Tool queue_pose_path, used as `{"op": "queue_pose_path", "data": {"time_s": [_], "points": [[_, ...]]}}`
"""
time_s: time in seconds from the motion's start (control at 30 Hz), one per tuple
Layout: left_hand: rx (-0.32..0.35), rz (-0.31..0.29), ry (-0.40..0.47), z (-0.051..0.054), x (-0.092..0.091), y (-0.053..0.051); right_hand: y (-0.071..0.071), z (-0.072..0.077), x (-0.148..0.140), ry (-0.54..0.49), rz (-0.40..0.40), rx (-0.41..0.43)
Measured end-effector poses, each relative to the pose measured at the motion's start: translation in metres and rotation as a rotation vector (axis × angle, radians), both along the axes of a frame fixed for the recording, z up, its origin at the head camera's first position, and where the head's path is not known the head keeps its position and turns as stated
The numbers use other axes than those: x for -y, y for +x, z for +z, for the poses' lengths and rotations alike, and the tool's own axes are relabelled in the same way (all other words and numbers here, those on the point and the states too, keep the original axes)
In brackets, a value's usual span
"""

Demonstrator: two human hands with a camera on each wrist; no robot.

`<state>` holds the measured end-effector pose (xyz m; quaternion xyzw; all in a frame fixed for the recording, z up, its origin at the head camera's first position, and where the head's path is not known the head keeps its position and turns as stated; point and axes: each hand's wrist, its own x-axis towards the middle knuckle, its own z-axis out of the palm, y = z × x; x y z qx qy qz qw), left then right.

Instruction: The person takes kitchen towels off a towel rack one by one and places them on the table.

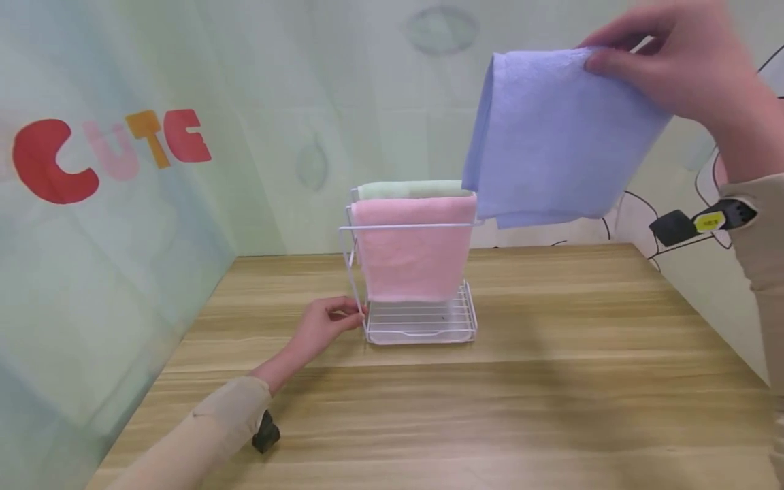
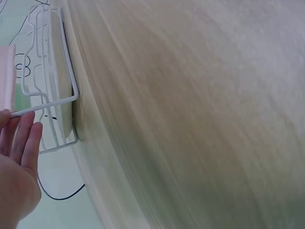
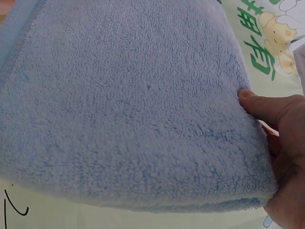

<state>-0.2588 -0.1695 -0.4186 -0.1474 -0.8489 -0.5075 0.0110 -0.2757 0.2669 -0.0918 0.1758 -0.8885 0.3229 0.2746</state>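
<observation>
A folded light blue towel point(image 1: 557, 143) hangs in the air at the upper right, pinched along its top edge by my right hand point(image 1: 680, 61). In the right wrist view the thumb presses on the fluffy towel point(image 3: 133, 105). A white wire towel rack point(image 1: 422, 332) stands on the table with a pink towel point(image 1: 413, 258) over a front bar and a pale green towel point(image 1: 410, 189) behind it. My left hand point(image 1: 327, 320) pinches the rack's left upright near its base. The left wrist view shows the thumb and fingers of this hand point(image 2: 19, 157) at the wire.
The wood-grain table point(image 1: 551, 381) reaches back to a pale green curtain-like backdrop point(image 1: 275, 136) with coloured letters at left. The rack's frontmost bar point(image 1: 416, 225) carries no towel. Black line drawings mark the right-hand backdrop.
</observation>
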Motion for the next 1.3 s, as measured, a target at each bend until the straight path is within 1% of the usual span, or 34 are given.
{"op": "queue_pose_path", "data": {"time_s": [0.07, 0.17, 0.27, 0.4, 0.5, 0.6, 0.67, 0.77, 0.9, 1.07, 1.2, 1.3], "points": [[-0.003, -0.003, -0.002, 0.0, 0.0, -0.001, -0.002, 0.0, -0.003, 0.001, -0.005, 0.008], [-0.016, -0.012, -0.001, -0.001, -0.001, -0.002, -0.007, 0.0, -0.008, 0.054, -0.041, 0.002], [-0.025, -0.017, -0.008, -0.002, -0.002, -0.002, -0.013, -0.004, -0.01, 0.097, -0.054, -0.003], [-0.021, 0.008, -0.008, -0.003, -0.002, 0.001, -0.022, -0.012, -0.013, 0.14, -0.05, 0.014], [-0.028, 0.029, -0.006, -0.002, -0.003, 0.003, -0.03, -0.018, -0.014, 0.225, -0.077, 0.029], [-0.051, 0.036, -0.019, -0.002, -0.003, 0.005, -0.037, -0.027, -0.017, 0.312, -0.083, 0.044], [-0.067, 0.041, -0.026, -0.002, -0.003, 0.005, -0.041, -0.035, -0.018, 0.345, -0.064, 0.055], [-0.092, 0.051, -0.045, -0.001, -0.003, 0.005, -0.047, -0.048, -0.02, 0.374, -0.051, 0.093], [-0.105, 0.06, -0.058, 0.0, -0.004, 0.004, -0.053, -0.064, -0.023, 0.399, -0.051, 0.104], [-0.094, 0.024, -0.038, 0.0, -0.007, 0.003, -0.055, -0.088, -0.027, 0.445, -0.017, 0.142], [-0.079, 0.013, -0.023, -0.001, -0.009, 0.003, -0.055, -0.103, -0.026, 0.472, 0.041, 0.226], [-0.063, 0.021, -0.007, -0.001, -0.009, 0.003, -0.055, -0.11, -0.021, 0.472, 0.077, 0.283]]}}
